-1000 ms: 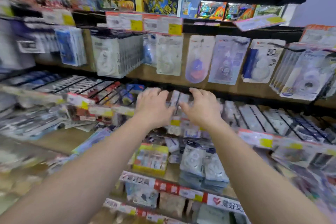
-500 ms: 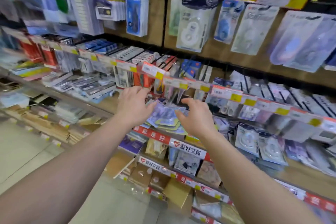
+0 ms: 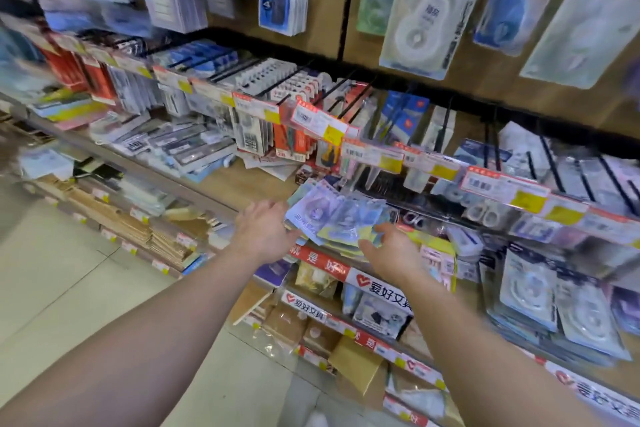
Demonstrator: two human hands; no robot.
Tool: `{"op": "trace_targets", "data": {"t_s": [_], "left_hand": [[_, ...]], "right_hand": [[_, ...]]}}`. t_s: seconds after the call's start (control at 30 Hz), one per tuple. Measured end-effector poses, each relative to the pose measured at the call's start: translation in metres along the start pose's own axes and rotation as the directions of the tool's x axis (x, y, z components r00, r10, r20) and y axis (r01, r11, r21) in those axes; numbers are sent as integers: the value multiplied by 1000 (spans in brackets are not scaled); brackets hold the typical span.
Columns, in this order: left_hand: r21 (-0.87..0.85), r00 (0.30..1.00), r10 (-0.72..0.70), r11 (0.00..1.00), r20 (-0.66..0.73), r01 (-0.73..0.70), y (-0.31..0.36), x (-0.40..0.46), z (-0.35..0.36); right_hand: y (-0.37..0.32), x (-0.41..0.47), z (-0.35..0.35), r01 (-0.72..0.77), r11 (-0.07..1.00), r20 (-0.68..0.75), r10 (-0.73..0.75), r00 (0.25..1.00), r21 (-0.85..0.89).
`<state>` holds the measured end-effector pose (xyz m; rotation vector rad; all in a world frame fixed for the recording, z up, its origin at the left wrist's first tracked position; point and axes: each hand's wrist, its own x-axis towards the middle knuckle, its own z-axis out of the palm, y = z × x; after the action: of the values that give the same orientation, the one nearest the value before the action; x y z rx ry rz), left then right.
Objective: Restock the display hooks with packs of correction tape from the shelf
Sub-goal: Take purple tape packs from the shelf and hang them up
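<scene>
A loose pile of blue and lilac correction tape packs (image 3: pixel 332 215) lies on the wooden shelf (image 3: pixel 242 184) under a row of black display hooks (image 3: pixel 398 114) with price tags. My left hand (image 3: pixel 263 232) reaches to the pile's left edge, fingers at the packs. My right hand (image 3: pixel 391 246) is at the pile's right edge, fingers curled toward the packs. Whether either hand grips a pack is unclear. More white correction tape packs (image 3: pixel 419 10) hang on the upper wall.
Stacked packs (image 3: pixel 540 295) lie on the shelf at the right. Red packs (image 3: pixel 86 76) hang at the left. Lower shelves carry brown envelopes (image 3: pixel 166 239) and red label strips (image 3: pixel 377 284). A pale tiled floor (image 3: pixel 69 288) lies to the lower left.
Both hands dropped from the hook row down to the pile of packs on the shelf. The view has swung down and left, closer to the pile.
</scene>
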<state>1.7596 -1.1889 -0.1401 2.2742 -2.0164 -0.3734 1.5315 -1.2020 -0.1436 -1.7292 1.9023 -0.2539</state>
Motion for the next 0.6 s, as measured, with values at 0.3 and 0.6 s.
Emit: {"op": "trace_targets", "data": {"t_s": [0.3,0.6], "left_hand": [[-35,983,-80,996,167,87,18,73,18],[-123,956,-204,965,211,233,29,117,38]], "right_hand": [[5,69,15,-114,993,100,111,989,33],[7,98,27,-163,985,123,154,980,63]]}}
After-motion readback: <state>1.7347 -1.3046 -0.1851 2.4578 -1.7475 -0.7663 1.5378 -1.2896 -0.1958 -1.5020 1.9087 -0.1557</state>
